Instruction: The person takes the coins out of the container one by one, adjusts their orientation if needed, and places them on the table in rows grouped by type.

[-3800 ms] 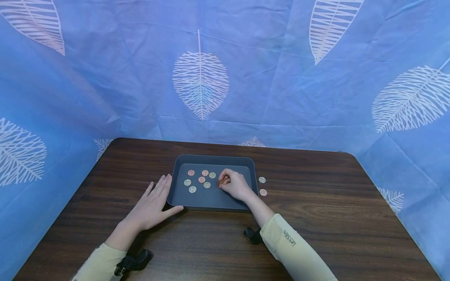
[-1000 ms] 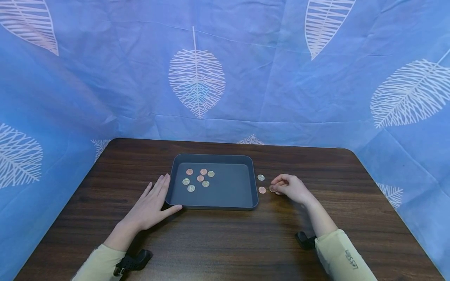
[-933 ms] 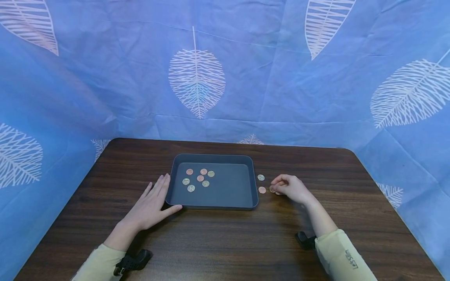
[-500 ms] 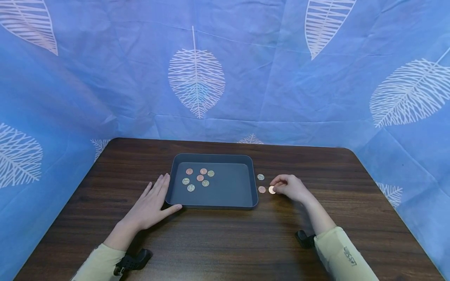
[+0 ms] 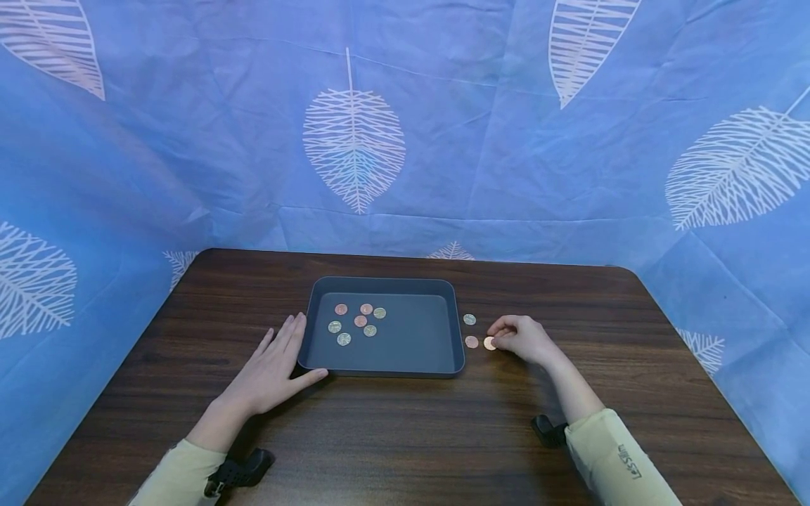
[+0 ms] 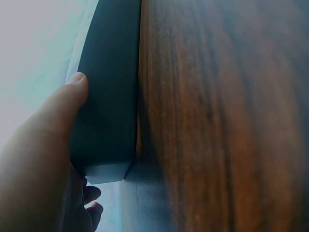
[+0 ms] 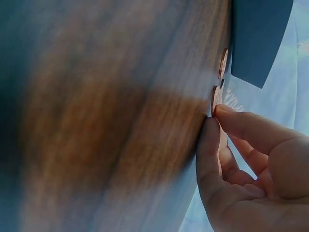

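One bare left hand (image 5: 268, 369) lies at the near left corner of a rectangular, dark blue-grey tray (image 5: 414, 341), fingers straight along its left edge and thumb held wide on the near wall. A pale yellow-green sleeve (image 5: 180, 474) covers that forearm, with a black wrist device (image 5: 240, 471) beside it. The tray sits toward the far edge of a dark brown, wood-grain table (image 5: 380, 436).

Seven small, round metal coins (image 5: 360, 321) lie spread in the tray's left half, nearer its far edge than its near one; three are copper-coloured, four paler.

Just beyond the tray's right edge, on the table, lie a silvery round coin (image 5: 469, 319) and, nearer the person, a flat copper-coloured coin (image 5: 471, 342). Right of these, the right hand (image 5: 524, 339) is narrowed, pinching a shiny copper-coloured coin (image 5: 489, 344) between thumb and fingertip; whether that coin touches the table I cannot tell.

Behind the table's far edge hangs a blue cloth (image 5: 455, 176) printed with white leaves.
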The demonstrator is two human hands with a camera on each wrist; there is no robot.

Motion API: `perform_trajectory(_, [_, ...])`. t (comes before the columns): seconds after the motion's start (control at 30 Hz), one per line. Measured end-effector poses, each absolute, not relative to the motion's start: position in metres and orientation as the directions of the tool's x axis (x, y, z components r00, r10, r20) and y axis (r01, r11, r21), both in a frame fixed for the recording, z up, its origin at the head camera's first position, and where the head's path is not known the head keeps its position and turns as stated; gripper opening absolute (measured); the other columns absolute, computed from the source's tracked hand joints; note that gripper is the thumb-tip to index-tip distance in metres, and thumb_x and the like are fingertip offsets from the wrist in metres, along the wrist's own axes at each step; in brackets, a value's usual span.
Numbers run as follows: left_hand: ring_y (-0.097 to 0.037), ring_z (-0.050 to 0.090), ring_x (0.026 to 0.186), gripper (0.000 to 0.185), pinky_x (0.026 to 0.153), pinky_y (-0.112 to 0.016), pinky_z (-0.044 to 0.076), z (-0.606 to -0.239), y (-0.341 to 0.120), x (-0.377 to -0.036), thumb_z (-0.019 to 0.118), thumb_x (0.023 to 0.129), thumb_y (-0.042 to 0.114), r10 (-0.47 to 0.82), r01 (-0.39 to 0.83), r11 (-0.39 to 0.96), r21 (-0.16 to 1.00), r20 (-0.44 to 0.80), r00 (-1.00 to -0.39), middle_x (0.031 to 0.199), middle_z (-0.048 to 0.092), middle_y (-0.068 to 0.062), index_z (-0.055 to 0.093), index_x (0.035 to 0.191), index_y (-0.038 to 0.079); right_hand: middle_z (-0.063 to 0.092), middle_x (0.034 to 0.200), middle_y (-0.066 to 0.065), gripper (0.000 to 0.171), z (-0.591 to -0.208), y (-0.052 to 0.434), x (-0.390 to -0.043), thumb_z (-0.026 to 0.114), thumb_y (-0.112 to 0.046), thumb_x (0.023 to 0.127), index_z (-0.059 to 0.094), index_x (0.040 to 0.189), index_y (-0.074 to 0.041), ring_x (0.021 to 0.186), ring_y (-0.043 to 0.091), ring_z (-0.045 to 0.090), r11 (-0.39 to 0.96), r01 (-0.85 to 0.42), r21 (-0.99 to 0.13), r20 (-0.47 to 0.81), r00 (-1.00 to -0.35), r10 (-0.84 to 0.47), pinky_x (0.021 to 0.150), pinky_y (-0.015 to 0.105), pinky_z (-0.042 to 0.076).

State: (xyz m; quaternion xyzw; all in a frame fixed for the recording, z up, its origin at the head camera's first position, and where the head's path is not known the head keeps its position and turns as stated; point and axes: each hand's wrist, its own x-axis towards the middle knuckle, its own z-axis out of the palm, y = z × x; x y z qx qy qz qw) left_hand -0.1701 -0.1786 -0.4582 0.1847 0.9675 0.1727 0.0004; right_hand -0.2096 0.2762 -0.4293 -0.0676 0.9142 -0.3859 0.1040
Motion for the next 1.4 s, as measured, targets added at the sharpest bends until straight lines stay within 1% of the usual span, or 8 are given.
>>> perform_trajectory(0.4, [-0.031,0.009,0.145,0.109,0.113,-0.055,0.009,-0.458,-0.179,-0.17,0.044,0.082,0.077,0.352,0.349,0.875,0.335,0.052,-0.935,0.158,0.011,-0.016,0.007,0.153,0.003,0.066,0.088,0.007,0.013,-0.43,0.276,-0.209,0.063,-0.006,0.091,0.067,0.101,0.001,0.078,0.018,0.063,0.691,-0.025,-0.722,-0.151,-0.97,-0.193,0.07,0.033,0.051])
perform_trajectory(0.8, [-0.031,0.009,0.145,0.107,0.113,-0.056,0.009,-0.458,-0.178,-0.169,0.048,0.083,0.073,0.355,0.354,0.872,0.338,0.062,-0.933,0.158,0.012,-0.016,0.009,0.153,0.002,0.066,0.088,0.008,0.013,-0.43,0.277,-0.209,0.062,-0.004,0.091,0.067,0.101,0.003,0.078,0.019,0.063,0.685,-0.033,-0.728,-0.139,-0.971,-0.194,0.07,0.034,0.051])
perform_trajectory(1.07, [-0.031,0.01,0.145,0.108,0.113,-0.056,0.009,-0.46,-0.179,-0.17,0.047,0.083,0.074,0.356,0.357,0.87,0.34,0.065,-0.932,0.158,0.012,-0.016,0.009,0.153,0.003,0.066,0.088,0.008,0.016,-0.424,0.27,-0.209,0.061,-0.005,0.092,0.066,0.104,0.003,0.079,0.021,0.065,0.669,-0.077,-0.739,-0.085,-0.975,-0.206,0.073,0.036,0.051])
perform_trajectory(1.23, [-0.031,0.01,0.144,0.108,0.113,-0.056,0.01,-0.46,-0.178,-0.17,0.048,0.083,0.074,0.356,0.358,0.87,0.339,0.071,-0.932,0.158,0.012,-0.016,0.009,0.153,0.003,0.067,0.087,0.01,0.017,-0.421,0.263,-0.211,0.061,-0.005,0.092,0.065,0.107,0.003,0.08,0.026,0.065,0.644,-0.08,-0.761,-0.061,-0.979,-0.194,0.075,0.039,0.05])
perform_trajectory(1.4, [-0.032,0.01,0.144,0.107,0.113,-0.056,0.01,-0.46,-0.179,-0.17,0.048,0.083,0.073,0.357,0.359,0.87,0.338,0.07,-0.932,0.158,0.012,-0.016,0.008,0.153,0.002,0.067,0.09,0.007,0.019,-0.414,0.251,-0.211,0.062,-0.007,0.092,0.066,0.109,0.002,0.083,0.023,0.064,0.655,-0.097,-0.75,-0.036,-0.982,-0.187,0.075,0.04,0.05])
